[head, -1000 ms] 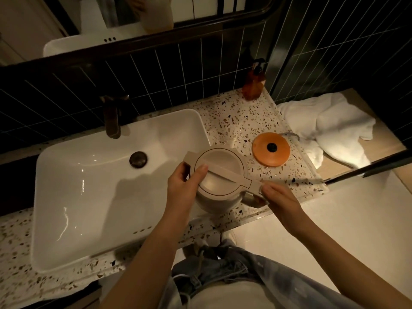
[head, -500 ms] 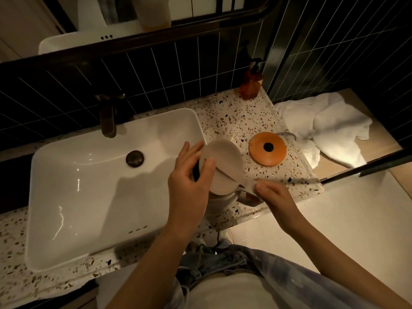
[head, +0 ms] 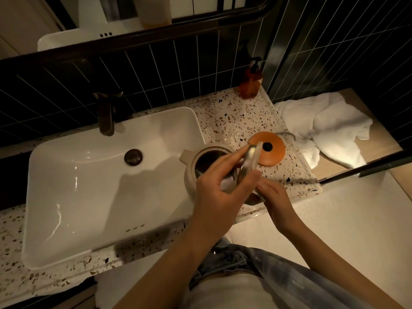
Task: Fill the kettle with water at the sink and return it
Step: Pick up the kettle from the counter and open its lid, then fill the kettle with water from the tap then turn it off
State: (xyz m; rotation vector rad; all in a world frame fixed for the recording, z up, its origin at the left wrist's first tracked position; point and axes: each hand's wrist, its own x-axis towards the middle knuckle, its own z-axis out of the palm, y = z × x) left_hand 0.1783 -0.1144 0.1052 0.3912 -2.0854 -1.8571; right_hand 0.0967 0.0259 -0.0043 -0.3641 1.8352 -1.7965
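A beige kettle stands on the terrazzo counter at the right edge of the white sink. Its mouth is open and dark inside. My left hand holds the kettle's lid tipped up on edge above the kettle's right side. My right hand grips the kettle's handle, which is mostly hidden under both hands. The round orange kettle base lies on the counter just right of the kettle. A dark tap rises behind the sink; no water runs.
An amber soap pump bottle stands at the back right corner of the counter. A crumpled white towel lies on a wooden surface right of the counter. Dark tiled wall and a mirror stand behind. The sink drain is shut.
My left hand has swung the lid from flat on the kettle up onto its edge, uncovering the mouth. My right hand has stayed on the handle.
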